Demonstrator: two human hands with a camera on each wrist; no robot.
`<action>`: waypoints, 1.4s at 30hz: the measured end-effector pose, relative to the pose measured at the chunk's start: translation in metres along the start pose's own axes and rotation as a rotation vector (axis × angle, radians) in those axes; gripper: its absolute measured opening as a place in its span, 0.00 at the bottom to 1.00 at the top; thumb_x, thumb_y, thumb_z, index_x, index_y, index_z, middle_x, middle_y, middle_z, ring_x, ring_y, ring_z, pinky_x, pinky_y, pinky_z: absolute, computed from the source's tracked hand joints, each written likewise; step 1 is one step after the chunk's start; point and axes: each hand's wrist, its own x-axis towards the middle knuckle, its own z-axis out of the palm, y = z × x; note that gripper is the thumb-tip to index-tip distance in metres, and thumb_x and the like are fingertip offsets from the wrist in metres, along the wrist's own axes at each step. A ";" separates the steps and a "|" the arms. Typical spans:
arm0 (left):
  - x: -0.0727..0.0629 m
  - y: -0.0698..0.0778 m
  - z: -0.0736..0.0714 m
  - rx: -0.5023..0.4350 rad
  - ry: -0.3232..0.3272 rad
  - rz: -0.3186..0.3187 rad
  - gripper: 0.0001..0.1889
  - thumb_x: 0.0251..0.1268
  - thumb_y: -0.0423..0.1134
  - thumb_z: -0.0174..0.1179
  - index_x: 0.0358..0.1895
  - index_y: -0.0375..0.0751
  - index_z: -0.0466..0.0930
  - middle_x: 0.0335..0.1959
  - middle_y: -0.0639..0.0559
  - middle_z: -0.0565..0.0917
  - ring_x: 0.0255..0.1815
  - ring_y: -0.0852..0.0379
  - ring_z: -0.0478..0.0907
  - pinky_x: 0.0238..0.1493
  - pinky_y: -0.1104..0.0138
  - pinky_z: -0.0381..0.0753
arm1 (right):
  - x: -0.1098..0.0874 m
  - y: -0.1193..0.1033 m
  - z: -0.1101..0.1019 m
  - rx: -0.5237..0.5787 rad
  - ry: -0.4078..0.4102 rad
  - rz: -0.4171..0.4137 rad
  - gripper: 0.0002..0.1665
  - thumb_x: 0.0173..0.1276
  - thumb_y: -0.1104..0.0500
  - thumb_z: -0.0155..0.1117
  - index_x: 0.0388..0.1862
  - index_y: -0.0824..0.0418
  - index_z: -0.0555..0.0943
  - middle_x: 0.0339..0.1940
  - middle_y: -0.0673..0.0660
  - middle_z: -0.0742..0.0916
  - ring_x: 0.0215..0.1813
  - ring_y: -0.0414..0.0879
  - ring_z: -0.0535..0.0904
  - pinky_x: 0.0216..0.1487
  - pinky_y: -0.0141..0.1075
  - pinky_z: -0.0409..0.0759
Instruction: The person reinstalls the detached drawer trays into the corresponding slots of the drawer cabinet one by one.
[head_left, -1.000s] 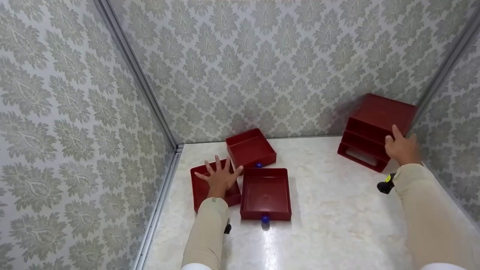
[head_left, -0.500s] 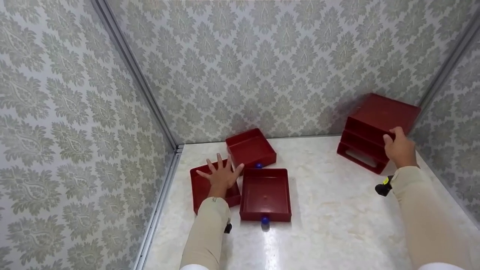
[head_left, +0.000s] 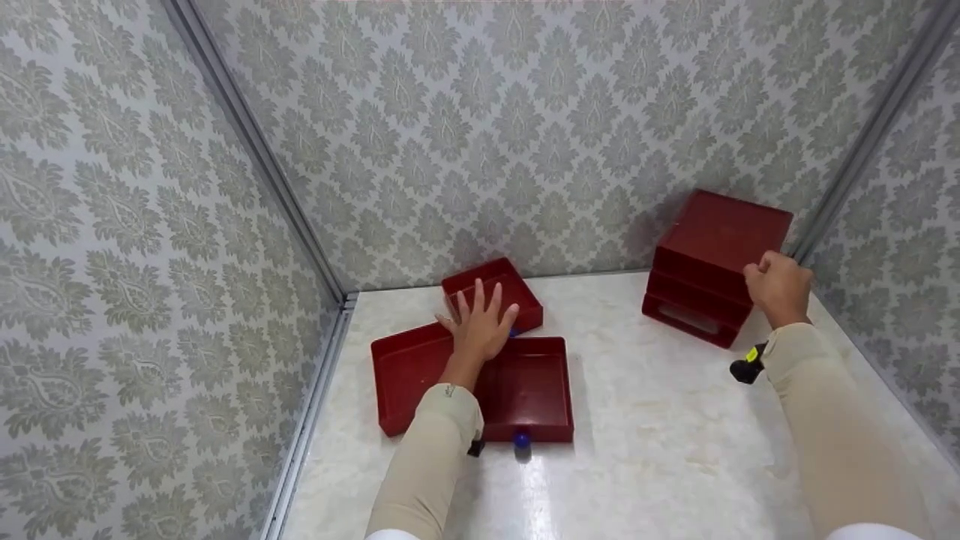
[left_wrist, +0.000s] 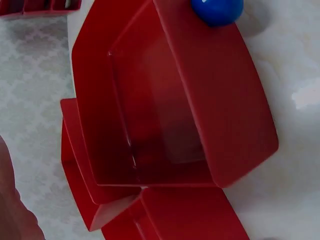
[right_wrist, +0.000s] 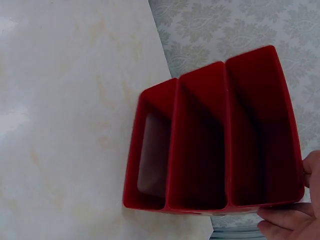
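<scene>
A red three-tier drawer cabinet (head_left: pixel 724 229) stands at the back right, its open slots facing the front. My right hand (head_left: pixel 780 289) grips its right upper front corner; in the right wrist view the fingers (right_wrist: pixel 287 220) lie along its edge. To the left lie three loose red drawers: a left one (head_left: pixel 409 371), a back one (head_left: pixel 517 296) and a front one (head_left: pixel 536 386) with a blue round knob (left_wrist: pixel 217 10). Over them hovers my left hand (head_left: pixel 478 330), fingers spread, holding nothing; it hides parts of all three.
Patterned panels close off the back (head_left: pixel 517 135), left (head_left: pixel 82 262) and right sides of the pale marbled table (head_left: pixel 645 450). Grey metal rails run along the corners. The cabinet stands close to the back panel.
The cabinet has shifted left, away from the right corner, with my right hand on it, its fingers now curled tighter. My left hand has moved right from over the left drawer.
</scene>
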 end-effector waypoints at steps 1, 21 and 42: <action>0.000 0.005 0.000 -0.030 -0.016 0.017 0.41 0.72 0.76 0.27 0.84 0.66 0.41 0.87 0.52 0.35 0.85 0.36 0.32 0.71 0.24 0.28 | 0.001 -0.001 0.000 0.010 -0.016 -0.003 0.21 0.71 0.60 0.51 0.17 0.56 0.61 0.12 0.50 0.63 0.24 0.50 0.59 0.35 0.46 0.63; -0.004 0.152 0.028 -1.118 -0.409 0.018 0.35 0.82 0.63 0.33 0.84 0.51 0.48 0.85 0.51 0.49 0.86 0.49 0.44 0.78 0.39 0.56 | 0.000 -0.051 0.025 0.002 -0.319 -0.077 0.30 0.78 0.54 0.48 0.70 0.73 0.68 0.36 0.69 0.86 0.29 0.53 0.80 0.30 0.45 0.77; -0.008 0.152 0.037 -1.095 -0.430 0.121 0.39 0.82 0.61 0.36 0.84 0.44 0.39 0.86 0.53 0.39 0.86 0.52 0.31 0.84 0.51 0.39 | 0.001 -0.058 0.047 0.033 -0.178 -0.138 0.26 0.76 0.62 0.43 0.67 0.70 0.77 0.12 0.54 0.75 0.15 0.41 0.54 0.18 0.37 0.59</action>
